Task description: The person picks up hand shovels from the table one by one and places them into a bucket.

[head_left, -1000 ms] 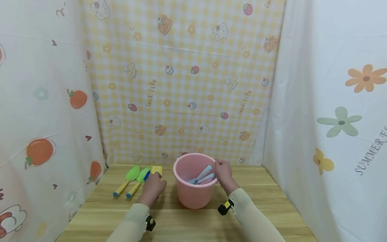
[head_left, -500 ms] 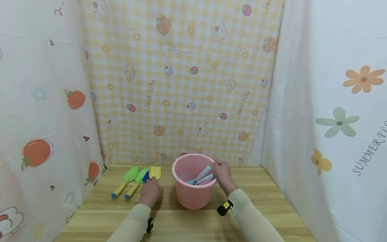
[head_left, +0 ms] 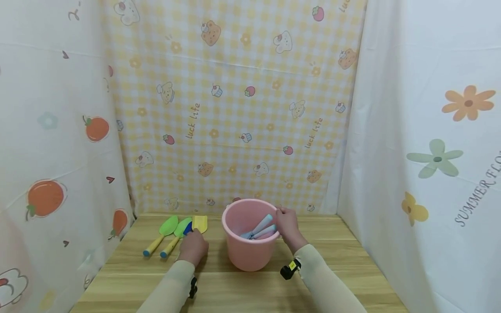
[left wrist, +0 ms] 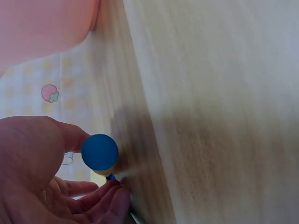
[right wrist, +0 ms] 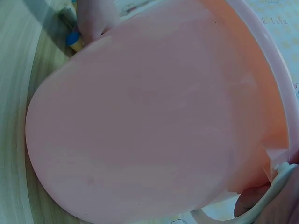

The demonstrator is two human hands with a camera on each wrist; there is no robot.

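Observation:
In the head view, my left hand [head_left: 193,248] lies over the handle of a yellow toy shovel [head_left: 200,223], whose blade points to the back wall. The left wrist view shows that handle's round blue end [left wrist: 100,152] between the thumb and curled fingers. A dark blue tool head [head_left: 188,228] shows beside the hand, mostly hidden. My right hand [head_left: 287,224] grips the pink bucket [head_left: 250,254] at its right rim, by the white bail handle [right wrist: 275,189]. Inside the upright bucket lean tools with light blue handles [head_left: 263,224]; their heads are hidden.
Two green toy shovels [head_left: 169,225] with yellow, blue-ended handles lie left of my left hand. The wooden table [head_left: 235,291] meets a checked curtain [head_left: 231,108] at the back, with white curtains [head_left: 391,130] on both sides.
My left hand has drawn back slightly from the yellow shovel's blade and lowered over its handle, uncovering more of the blade. The right hand keeps its hold on the bucket; the view has shifted slightly.

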